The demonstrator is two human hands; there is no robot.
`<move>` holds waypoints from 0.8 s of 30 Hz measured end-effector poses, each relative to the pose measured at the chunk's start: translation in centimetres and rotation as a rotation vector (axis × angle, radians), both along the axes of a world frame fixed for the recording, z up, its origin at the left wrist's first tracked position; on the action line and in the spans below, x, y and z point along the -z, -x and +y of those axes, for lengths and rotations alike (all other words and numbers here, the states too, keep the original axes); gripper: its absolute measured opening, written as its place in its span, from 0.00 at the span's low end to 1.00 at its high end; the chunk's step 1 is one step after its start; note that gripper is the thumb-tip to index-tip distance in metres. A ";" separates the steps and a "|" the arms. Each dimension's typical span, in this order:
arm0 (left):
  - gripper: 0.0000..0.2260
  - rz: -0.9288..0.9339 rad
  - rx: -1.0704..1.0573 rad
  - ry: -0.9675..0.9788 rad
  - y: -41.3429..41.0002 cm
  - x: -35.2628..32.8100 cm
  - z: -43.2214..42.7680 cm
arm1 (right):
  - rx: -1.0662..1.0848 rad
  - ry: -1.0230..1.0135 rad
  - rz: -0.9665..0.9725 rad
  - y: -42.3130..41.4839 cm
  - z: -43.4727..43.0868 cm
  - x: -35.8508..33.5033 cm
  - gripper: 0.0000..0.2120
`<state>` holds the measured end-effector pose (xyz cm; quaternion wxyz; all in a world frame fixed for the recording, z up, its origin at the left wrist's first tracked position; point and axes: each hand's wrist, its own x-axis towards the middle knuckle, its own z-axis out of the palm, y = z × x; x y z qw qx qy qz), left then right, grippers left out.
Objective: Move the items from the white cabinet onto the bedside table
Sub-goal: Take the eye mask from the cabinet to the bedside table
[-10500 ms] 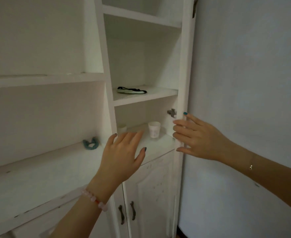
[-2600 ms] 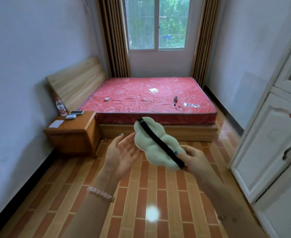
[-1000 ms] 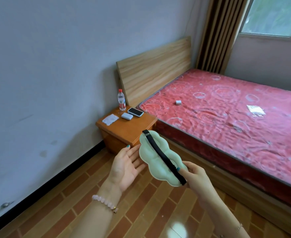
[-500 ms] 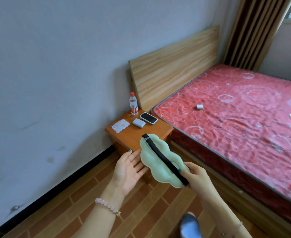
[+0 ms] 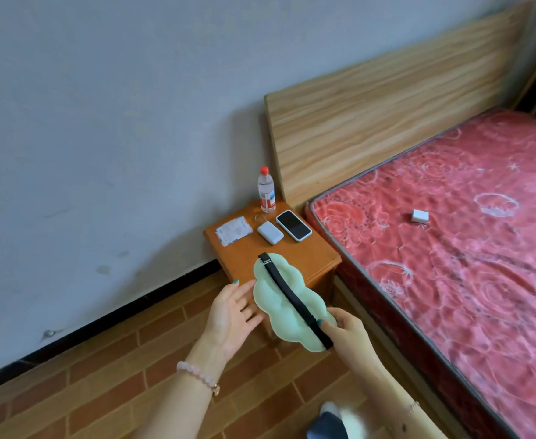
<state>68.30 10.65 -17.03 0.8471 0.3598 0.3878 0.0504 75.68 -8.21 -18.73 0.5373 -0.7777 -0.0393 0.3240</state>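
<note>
At my right hand: fingers pinch the near end of the green sleep mask.
Left hand: flat-palmed, holding nothing, just beside the mask's left edge.
Mask's long axis: points away from me, far end over the bedside table.
Table's back: phone, power bank.
</note>
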 end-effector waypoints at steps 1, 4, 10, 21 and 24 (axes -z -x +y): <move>0.19 0.013 -0.020 0.005 -0.8 0.3 0.2 | -0.014 0.001 0.021 -1.0 0.4 0.4 0.07; 0.20 0.041 -0.065 0.019 -2.6 1.5 1.2 | -0.041 0.014 0.073 -3.4 1.9 1.8 0.07; 0.20 0.103 -0.095 0.046 -5.9 4.6 5.2 | -0.036 0.062 0.180 -6.6 6.2 5.1 0.08; 0.14 0.241 -0.044 0.070 -13.2 12.9 17.5 | 0.022 0.124 0.304 -13.2 18.1 12.3 0.07; 0.13 0.273 -0.006 0.039 -15.7 15.1 20.7 | 0.047 0.124 0.351 -15.4 21.2 14.5 0.06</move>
